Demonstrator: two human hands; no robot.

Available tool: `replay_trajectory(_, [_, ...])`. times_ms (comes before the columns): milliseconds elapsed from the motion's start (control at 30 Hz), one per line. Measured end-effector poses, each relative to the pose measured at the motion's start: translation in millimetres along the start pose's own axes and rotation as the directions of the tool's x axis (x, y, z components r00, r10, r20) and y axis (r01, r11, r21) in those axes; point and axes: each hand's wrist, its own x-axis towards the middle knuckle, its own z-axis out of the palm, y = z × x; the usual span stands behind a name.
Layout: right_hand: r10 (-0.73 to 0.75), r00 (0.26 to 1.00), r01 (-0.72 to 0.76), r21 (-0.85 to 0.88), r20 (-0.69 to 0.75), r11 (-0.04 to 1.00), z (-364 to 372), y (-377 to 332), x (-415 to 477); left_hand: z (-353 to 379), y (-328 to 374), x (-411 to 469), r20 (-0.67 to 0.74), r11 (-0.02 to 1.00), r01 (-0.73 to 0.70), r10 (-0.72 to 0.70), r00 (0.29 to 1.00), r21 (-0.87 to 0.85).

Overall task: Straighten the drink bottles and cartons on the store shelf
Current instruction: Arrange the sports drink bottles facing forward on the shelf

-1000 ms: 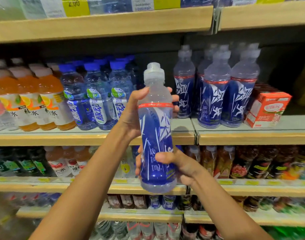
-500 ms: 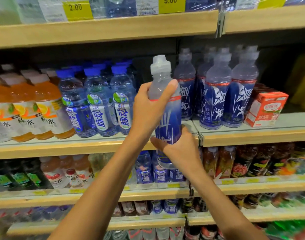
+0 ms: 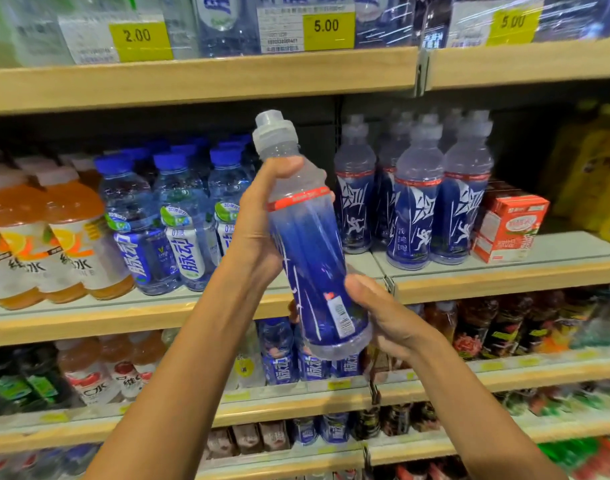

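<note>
Item: one drink bottle (image 3: 310, 258), clear plastic with a blue wrap, a red band at the shoulder and a pale sports cap, held in the air in front of the middle shelf (image 3: 487, 282) and touching nothing on it. Position: tilted, cap toward the upper left, base toward the lower right, barcode panel facing the camera near the base. Left hand (image 3: 258, 223): clamped round the upper part from the left, thumb pressed on the neck just under the cap, fingertips showing past the far side at the red band. Right hand (image 3: 386, 317): clamped round the lower part from the right, thumb laid across the front just above the barcode panel, fingers hidden behind the bottle. Behind the bottle: a bare stretch of the middle shelf. Right of that stretch: matching blue bottles (image 3: 414, 209), upright and close together, then a red carton (image 3: 511, 226) at the end of the row. Left of the stretch: blue-capped bottles (image 3: 178, 216), upright, then orange drinks (image 3: 71, 230). Above: yellow price tags (image 3: 326, 27) on the upper shelf edge. Below: further rows of bottles, blurred.
</note>
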Motion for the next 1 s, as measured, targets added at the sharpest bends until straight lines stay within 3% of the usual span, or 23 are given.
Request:
replay_trajectory(100, [-0.094, 0.929, 0.024, 0.196, 0.358, 0.980, 0, 4, 2, 0, 2, 2, 0.237, 0.983, 0.103, -0.064, 0.969, -0.155])
replay_trajectory(133, [-0.117, 0.907, 0.023, 0.228, 0.405, 0.973, 1, 5, 2, 1, 1, 2, 0.308, 0.972, 0.131, -0.066, 0.949, -0.194])
replay_trajectory(233, [-0.037, 0.906, -0.064, 0.224, 0.421, 0.972, 10, 11, 8, -1, -2, 4, 0.453, 0.950, 0.197, -0.069, 0.889, -0.241])
replay_trajectory(333, [-0.021, 0.935, -0.063, 0.224, 0.354, 0.973, 8, 12, 6, -4, -7, 6, 0.487, 0.942, 0.222, -0.075, 0.870, -0.251])
replay_trajectory(467, [-0.007, 0.993, -0.009, 0.141, 0.114, 0.990, 8, 8, -1, -10, -10, 8, 0.403, 0.990, 0.097, -0.048, 0.914, -0.101])
replay_trajectory(567, [-0.079, 0.993, 0.076, -0.036, -0.088, 0.996, 7, 6, -6, -16, -10, 6, 0.191, 0.981, -0.047, 0.010, 0.981, 0.190])
replay_trajectory(667, [-0.216, 0.963, 0.185, -0.190, -0.163, 0.964, 11, 1, -8, -21, -12, 6, 0.000, 0.938, -0.166, 0.175, 0.985, 0.304])
replay_trajectory(867, [-0.404, 0.853, 0.226, -0.464, -0.331, 0.856, 17, 8, -1, -11, -17, -6, -0.056, 0.809, -0.328, 0.404, 0.913, 0.487])
replay_trajectory(1000, [-0.556, 0.688, 0.029, -0.749, -0.466, 0.662, 27, 18, 5, 5, -24, -13, -0.111, 0.814, -0.308, 0.411, 0.905, 0.493])
